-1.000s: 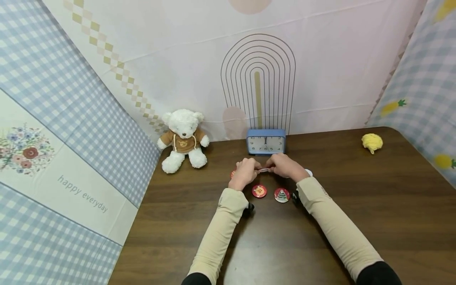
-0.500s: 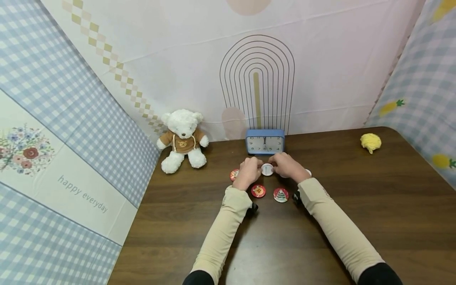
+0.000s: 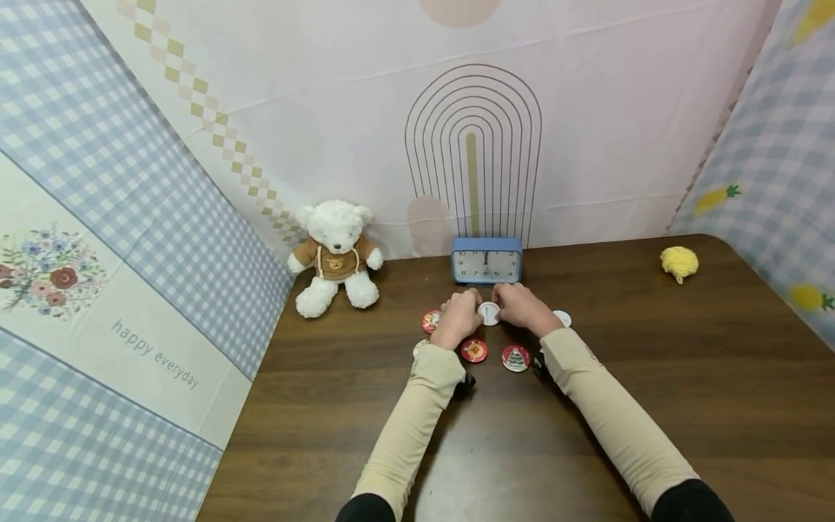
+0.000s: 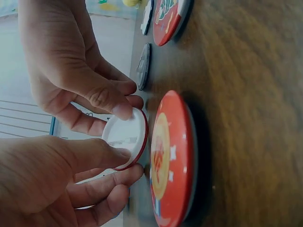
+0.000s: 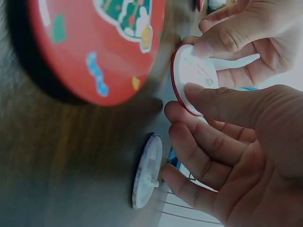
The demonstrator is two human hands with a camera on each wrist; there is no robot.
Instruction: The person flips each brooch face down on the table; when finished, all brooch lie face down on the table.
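Both hands pinch a round pin badge [image 3: 488, 314] between thumb and fingers, just in front of the clock. Its white back with a metal pin faces up, and a red rim shows in the left wrist view. My left hand [image 3: 459, 317] grips one edge and my right hand [image 3: 524, 308] the opposite edge. In the right wrist view, the right thumb presses on the white back of the badge [image 5: 194, 71]. Nearer me lie a red badge with a yellow centre [image 3: 474, 351] and a red badge with a Christmas tree [image 3: 516, 358], both face up.
Another red badge [image 3: 431, 321] and a pale badge [image 3: 421, 346] lie by my left hand, partly covered. A white-backed badge [image 3: 562, 318] is beside the right wrist. Behind stand a blue clock [image 3: 486, 261] and a teddy bear [image 3: 336, 257]; yellow yarn [image 3: 680, 262] lies far right.
The held badge has turned from nearly edge-on to showing its white back. The left hand has shifted slightly right, uncovering more of the badges beside it.
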